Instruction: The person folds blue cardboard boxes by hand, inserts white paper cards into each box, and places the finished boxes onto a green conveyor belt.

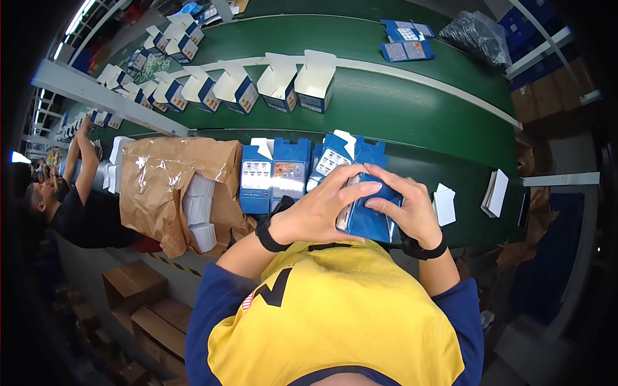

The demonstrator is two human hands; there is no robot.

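A small blue carton [368, 222] is held in front of my chest, at the near edge of the green bench. My left hand [325, 204] grips it from the left, and my right hand [411, 204] closes round its right side. Both thumbs lie on the carton, with the fingertips almost meeting at its far end. Just beyond my hands are flat blue printed cartons [335, 157], partly hidden. To their left, another stack of flat blue cartons [273, 177] lies on the bench. Black bands circle both wrists.
A brown paper bag [151, 186] with bundled white papers [199, 209] stands at left. White leaflets [444, 204] and a leaflet stack [494, 193] lie at right. Open boxes [278, 83] line the green conveyor [399, 96]. A co-worker [96, 209] reaches in from the far left.
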